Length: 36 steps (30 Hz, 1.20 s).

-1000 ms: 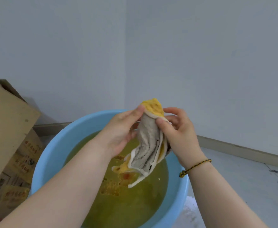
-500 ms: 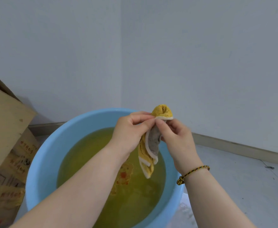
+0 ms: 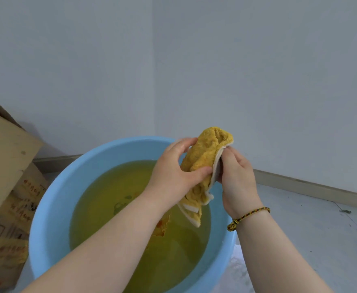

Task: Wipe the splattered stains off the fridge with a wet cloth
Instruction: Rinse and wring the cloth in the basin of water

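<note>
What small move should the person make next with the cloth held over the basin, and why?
Probably wring: twist the hands opposite ways, since the left hand and right hand both grip the bunched yellow cloth above the blue basin of yellowish water, its lower end hanging free.

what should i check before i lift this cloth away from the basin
1. Both hands on cloth: ok, left hand grips it, right hand pinches its edge.
2. Cloth above blue basin, so drips land inside: ok.
3. Cloth wrung enough: cannot tell.
4. Clean water: not ok, cloudy yellow-green.
5. Sight of fridge: not ok, not in view.
</note>
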### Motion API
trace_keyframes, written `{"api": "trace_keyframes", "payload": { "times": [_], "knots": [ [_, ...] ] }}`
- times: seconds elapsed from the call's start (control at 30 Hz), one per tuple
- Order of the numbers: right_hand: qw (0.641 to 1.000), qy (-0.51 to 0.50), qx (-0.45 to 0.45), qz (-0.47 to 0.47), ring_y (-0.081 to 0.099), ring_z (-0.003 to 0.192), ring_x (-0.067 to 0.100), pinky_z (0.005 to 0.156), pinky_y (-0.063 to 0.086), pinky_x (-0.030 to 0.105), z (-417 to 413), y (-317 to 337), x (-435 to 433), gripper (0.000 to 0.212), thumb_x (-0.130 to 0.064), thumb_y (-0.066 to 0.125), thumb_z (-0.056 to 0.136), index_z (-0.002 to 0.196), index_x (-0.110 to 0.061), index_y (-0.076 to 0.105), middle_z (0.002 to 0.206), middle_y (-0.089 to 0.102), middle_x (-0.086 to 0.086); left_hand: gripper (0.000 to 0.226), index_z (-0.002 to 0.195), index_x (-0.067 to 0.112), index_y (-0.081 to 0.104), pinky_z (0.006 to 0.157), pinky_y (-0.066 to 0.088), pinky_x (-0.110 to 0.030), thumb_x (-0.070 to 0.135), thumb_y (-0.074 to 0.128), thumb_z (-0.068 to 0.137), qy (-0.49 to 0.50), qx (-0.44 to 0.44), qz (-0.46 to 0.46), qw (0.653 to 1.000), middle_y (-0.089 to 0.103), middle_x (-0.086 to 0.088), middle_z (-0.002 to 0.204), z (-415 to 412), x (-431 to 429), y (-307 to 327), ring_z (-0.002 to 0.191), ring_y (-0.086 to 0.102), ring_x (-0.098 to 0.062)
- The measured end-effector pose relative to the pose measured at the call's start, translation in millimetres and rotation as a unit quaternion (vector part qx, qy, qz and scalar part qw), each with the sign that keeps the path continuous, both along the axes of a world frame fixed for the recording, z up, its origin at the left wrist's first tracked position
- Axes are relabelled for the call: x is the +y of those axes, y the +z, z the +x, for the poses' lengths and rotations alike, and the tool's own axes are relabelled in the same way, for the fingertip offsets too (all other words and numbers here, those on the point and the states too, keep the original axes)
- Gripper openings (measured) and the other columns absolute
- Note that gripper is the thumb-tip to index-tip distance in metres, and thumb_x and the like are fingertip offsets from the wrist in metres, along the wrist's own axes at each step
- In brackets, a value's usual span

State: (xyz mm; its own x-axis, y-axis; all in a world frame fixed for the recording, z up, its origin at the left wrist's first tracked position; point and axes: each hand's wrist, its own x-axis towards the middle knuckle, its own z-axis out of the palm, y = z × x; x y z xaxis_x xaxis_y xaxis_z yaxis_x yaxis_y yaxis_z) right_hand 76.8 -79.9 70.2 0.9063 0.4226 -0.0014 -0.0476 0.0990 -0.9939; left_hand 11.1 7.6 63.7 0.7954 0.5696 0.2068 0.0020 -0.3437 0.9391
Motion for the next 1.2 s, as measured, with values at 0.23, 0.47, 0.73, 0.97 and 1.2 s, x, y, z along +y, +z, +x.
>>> {"api": "trace_keyframes", "payload": {
  "times": [0.23,0.47,0.73,0.97,1.2],
  "knots": [
    [0.986,-0.102,-0.122,-0.049,0.027,0.046,0.003,0.047,0.026,0.018,16,3,-9,0.044,-0.008,0.040,0.093,0.052,-0.019,0.033,0.040,0.032,-0.014,0.019,0.071,0.023,0.049,0.062,0.035,-0.004,0.021,0.064,0.083,0.098,0.021,-0.052,0.994,0.054,0.008,0.075,11,-10,-9,0.070,0.050,-0.003],
    [0.994,-0.102,0.003,-0.026,0.038,0.050,0.010,0.053,0.032,0.025,48,14,-41,0.039,-0.007,0.034,0.094,0.056,-0.016,0.038,0.049,0.039,-0.003,0.016,0.080,0.022,0.040,0.044,0.040,-0.018,0.018,0.045,0.095,0.023,-0.050,-0.358,0.932,0.046,0.001,0.070,34,-17,10,0.056,0.045,-0.010],
    [0.967,-0.045,0.244,-0.057,0.061,0.082,0.023,0.074,0.050,0.038,59,-40,-71,0.036,-0.041,0.041,0.095,0.091,-0.011,0.061,0.087,0.064,0.008,0.014,0.102,0.015,0.048,0.048,0.043,-0.020,0.023,0.053,0.092,0.048,0.112,-0.360,0.925,0.051,-0.002,0.081,54,-34,-44,0.063,0.049,-0.013],
    [0.968,0.017,0.189,-0.164,0.053,0.093,0.017,0.077,0.045,0.030,57,-75,-65,0.044,-0.027,0.054,0.090,0.130,-0.016,0.040,0.106,0.054,0.001,0.080,0.140,0.023,0.027,0.103,0.038,-0.045,0.031,0.072,0.075,-0.017,0.217,-0.203,0.955,0.032,-0.001,0.140,46,-34,-68,0.125,0.040,-0.024],
    [0.956,-0.113,0.123,-0.239,0.047,0.106,0.022,0.098,0.039,0.036,59,-95,-66,0.053,-0.020,0.057,0.089,0.135,-0.010,0.034,0.115,0.051,0.007,0.012,0.097,0.024,0.052,0.092,0.031,-0.020,0.024,0.059,0.086,0.048,0.101,0.072,0.991,0.040,0.011,0.107,40,-37,-72,0.109,0.043,-0.011]
  ]
}}
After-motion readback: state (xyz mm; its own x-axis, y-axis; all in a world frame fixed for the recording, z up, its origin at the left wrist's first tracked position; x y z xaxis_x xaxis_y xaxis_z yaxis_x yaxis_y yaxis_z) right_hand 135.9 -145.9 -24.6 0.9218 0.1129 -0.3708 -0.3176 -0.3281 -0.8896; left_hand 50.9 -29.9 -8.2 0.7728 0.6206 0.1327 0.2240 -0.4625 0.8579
